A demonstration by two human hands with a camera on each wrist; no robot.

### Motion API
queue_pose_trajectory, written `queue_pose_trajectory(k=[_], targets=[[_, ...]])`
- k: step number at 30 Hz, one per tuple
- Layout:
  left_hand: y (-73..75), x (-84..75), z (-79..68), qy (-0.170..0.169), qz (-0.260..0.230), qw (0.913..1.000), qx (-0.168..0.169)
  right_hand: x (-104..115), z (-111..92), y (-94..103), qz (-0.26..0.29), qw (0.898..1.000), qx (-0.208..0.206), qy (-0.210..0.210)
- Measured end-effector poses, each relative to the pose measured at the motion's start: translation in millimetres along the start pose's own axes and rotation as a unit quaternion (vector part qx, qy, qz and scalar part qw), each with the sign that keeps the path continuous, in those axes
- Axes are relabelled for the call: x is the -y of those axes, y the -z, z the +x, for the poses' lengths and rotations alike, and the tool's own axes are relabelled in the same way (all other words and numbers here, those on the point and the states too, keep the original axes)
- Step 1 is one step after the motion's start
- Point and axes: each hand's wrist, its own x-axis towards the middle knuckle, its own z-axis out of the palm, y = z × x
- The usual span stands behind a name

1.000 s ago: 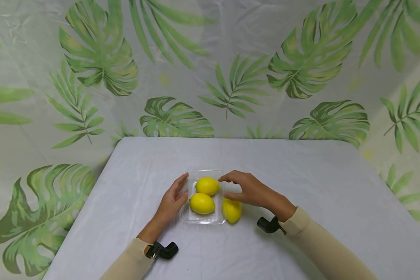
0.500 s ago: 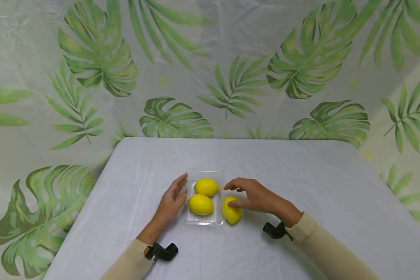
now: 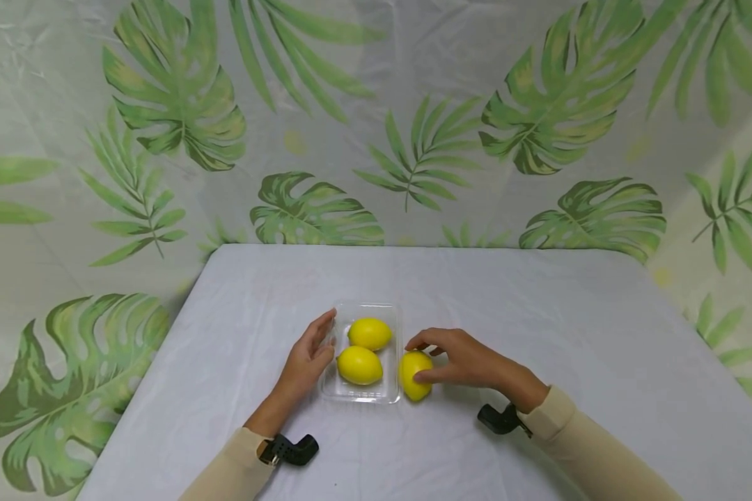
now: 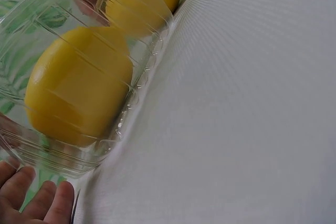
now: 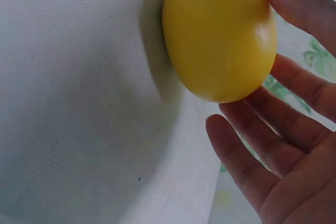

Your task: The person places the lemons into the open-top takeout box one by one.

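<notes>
Two yellow lemons, a far one [image 3: 370, 334] and a near one [image 3: 360, 365], lie inside a clear plastic container [image 3: 363, 398] on the table. My left hand [image 3: 303, 358] rests along the container's left side, fingers extended; in the left wrist view its fingertips [image 4: 60, 198] are by the clear wall, with a lemon [image 4: 81, 85] showing through. A third lemon [image 3: 416, 386] sits on the cloth just right of the container. Around it my right hand [image 3: 466, 358] curls, thumb on its near right side. The right wrist view has this lemon [image 5: 218, 35] between thumb and fingers.
A white cloth [image 3: 539, 306] covers the table. Behind it hangs a leaf-printed backdrop [image 3: 426, 83]. Each wrist carries a black camera, the left one [image 3: 291, 450] and the right one [image 3: 498, 419].
My right hand has moved from the container's right edge, right and nearer, onto the lemon outside it, and its fingers have come around that lemon. The left hand stays beside the container.
</notes>
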Motion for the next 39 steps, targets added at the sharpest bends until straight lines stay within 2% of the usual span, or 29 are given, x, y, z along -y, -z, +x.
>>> queue_pose_trajectory(k=[3, 7, 12, 17, 21, 28, 34, 39], targets=[[0.0, -0.7, -1.2, -0.008, 0.003, 1.0, 0.002, -1, -2, 0.1, -0.008, 1.0, 0.0, 0.01], [1.4, 9.7, 0.1, -0.017, 0.007, 0.9998, 0.0, -2, -4, 1.2, -0.012, 1.0, 0.002, 0.027], [2.1, 15.3, 0.7, -0.014, -0.002, 0.9999, -0.003, -2, -6, 1.1, -0.013, 1.0, 0.015, 0.02], [0.0, 0.3, -1.7, -0.003, -0.002, 1.0, 0.002, -4, -7, -0.9, -0.034, 0.999, 0.016, 0.009], [-0.7, -15.2, -3.1, 0.0, 0.008, 1.0, 0.005, -5, -7, -2.6, -0.046, 0.999, 0.012, 0.016], [-1.5, -18.1, -2.9, 0.01, 0.018, 0.9998, 0.006, -7, -7, -6.3, -0.04, 0.999, 0.021, 0.007], [-1.9, -13.3, -3.3, 0.007, 0.01, 0.9999, 0.004, -7, -7, -7.4, -0.029, 0.999, 0.029, 0.01], [0.7, 5.3, 0.4, -0.006, 0.009, 0.9999, 0.0, -7, -8, -6.3, -0.029, 0.999, 0.032, 0.022]])
